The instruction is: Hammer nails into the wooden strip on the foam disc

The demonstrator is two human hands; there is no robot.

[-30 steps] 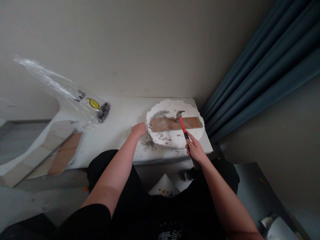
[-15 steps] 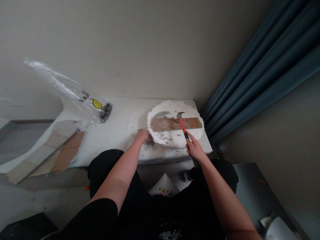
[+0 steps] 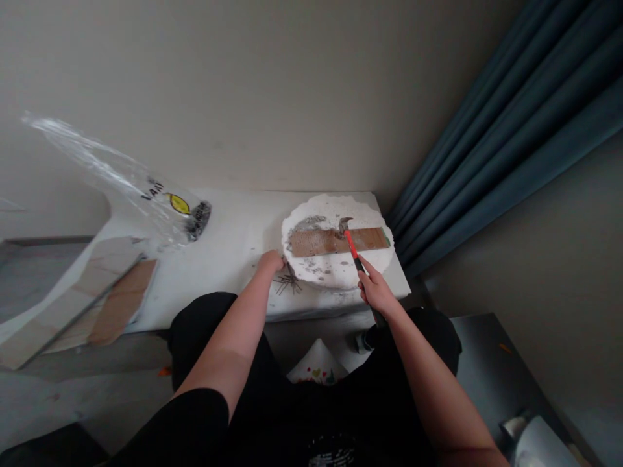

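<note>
A brown wooden strip (image 3: 335, 240) lies across a round white foam slab (image 3: 335, 269) on a low white table (image 3: 228, 259). My right hand (image 3: 376, 293) is closed around the red and black handle of a hammer (image 3: 352, 248), whose metal head rests on the strip. My left hand (image 3: 270, 261) is curled over a small heap of dark nails (image 3: 288, 283) on the table, just left of the slab. Whether its fingers hold a nail is hidden.
A clear plastic bag (image 3: 141, 188) with a yellow label lies on the table's left part. Wooden boards (image 3: 82, 298) lean at the left end. A blue curtain (image 3: 511, 123) hangs at the right. A white roll (image 3: 540, 444) sits at the lower right. My black-clad knees fill the foreground.
My left hand has moved from the left end of the wooden strip down to the heap of nails. The hammer and my right hand have stayed almost in place.
</note>
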